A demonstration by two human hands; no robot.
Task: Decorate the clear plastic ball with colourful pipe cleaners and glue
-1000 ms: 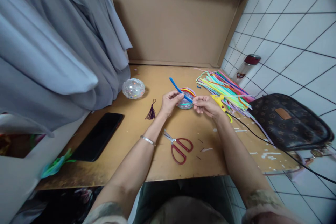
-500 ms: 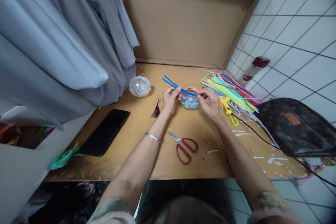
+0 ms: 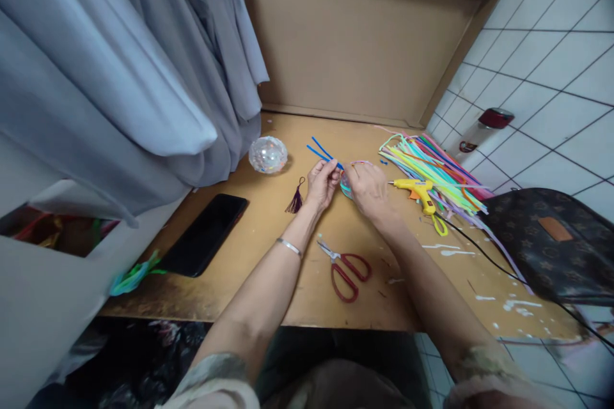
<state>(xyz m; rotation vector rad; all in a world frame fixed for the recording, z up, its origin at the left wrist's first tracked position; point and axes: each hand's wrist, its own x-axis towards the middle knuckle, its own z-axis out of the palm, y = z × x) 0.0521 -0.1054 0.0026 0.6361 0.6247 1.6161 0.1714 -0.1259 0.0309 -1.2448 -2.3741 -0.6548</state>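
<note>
Between the fingers of my left hand [image 3: 323, 184] are blue pipe cleaners [image 3: 320, 151], their two loose ends pointing up and left. My right hand [image 3: 368, 186] is closed beside it at the other end of the blue strips; its fingertips are mostly hidden by the back of the hand. Behind and under my right hand sits a clear dome [image 3: 345, 186] with a turquoise band, largely covered now. A dark tassel [image 3: 296, 198] lies just left of my left hand. Red-handled scissors [image 3: 346, 268] rest on the table nearer to me.
Another clear glittery ball [image 3: 267, 155] stands at the back left, and a black phone [image 3: 204, 234] lies at the left. On the right are a yellow glue gun [image 3: 425, 195] with a cord, a pile of coloured pipe cleaners [image 3: 436, 166], and a brown patterned bag [image 3: 551, 243]. Cardboard [image 3: 359, 38] stands behind.
My right hand has moved left, closer to my left hand, and turned so that its back covers most of the dome. The whole view has shifted slightly.
</note>
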